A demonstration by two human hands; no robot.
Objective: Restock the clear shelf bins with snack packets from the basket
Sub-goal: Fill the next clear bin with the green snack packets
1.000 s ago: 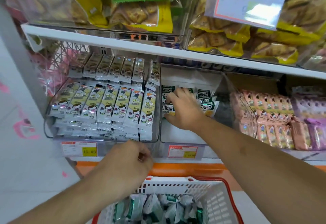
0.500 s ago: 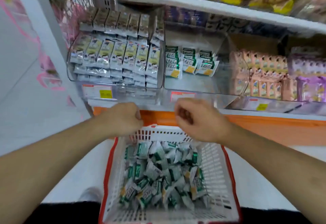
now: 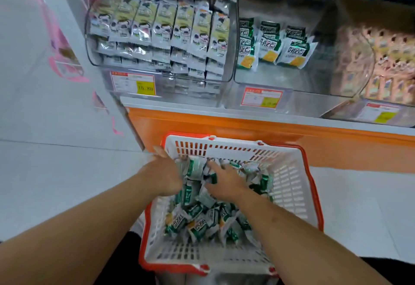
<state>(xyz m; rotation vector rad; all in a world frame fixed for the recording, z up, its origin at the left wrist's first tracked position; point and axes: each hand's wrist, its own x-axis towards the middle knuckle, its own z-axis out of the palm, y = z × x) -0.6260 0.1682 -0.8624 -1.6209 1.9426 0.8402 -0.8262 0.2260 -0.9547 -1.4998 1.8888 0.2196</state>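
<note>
Both hands are down in the basket [image 3: 289, 186] among the green snack packets [image 3: 197, 224]; the right hand [image 3: 226, 179] lies flat with straight fingers. Whether the left hand [image 3: 166, 174] grips a packet, I cannot tell. Three packets stand in the middle clear bin [image 3: 280, 78].

Fingertips of left hand [image 3: 166, 173] and right hand [image 3: 226, 180] buried among packets [image 3: 197, 221] mid-frame, pink packets [image 3: 386, 60] at right edge cut off and blurred, price labels [image 3: 261, 97] too small to read
</note>
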